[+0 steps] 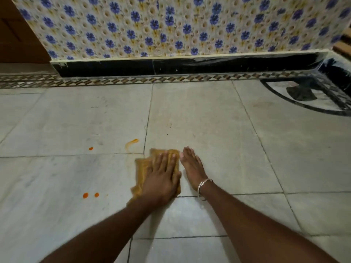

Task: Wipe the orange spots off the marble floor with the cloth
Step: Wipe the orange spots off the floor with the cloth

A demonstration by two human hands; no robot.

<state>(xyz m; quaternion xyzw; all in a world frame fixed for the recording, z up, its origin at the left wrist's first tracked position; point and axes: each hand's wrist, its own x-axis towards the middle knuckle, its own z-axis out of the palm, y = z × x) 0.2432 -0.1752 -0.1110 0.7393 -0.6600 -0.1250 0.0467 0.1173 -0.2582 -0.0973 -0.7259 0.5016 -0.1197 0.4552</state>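
My left hand (163, 177) presses flat, fingers straight, on a yellow-brown cloth (144, 168) lying on the grey marble floor (228, 139). My right hand (191, 166), with a silver bangle on its wrist, rests flat on the bare floor just right of the cloth. An orange smear (131, 143) lies just beyond the cloth's far left corner. A small orange spot (91, 148) sits farther left. Two orange spots (90, 195) lie to the left of my left forearm.
A wall with blue-flower tiles (171, 25) and a black skirting (171, 66) runs across the back, with a patterned border strip (133, 80) at its foot. A round black-and-white inlay (307, 93) is set in the floor at the far right.
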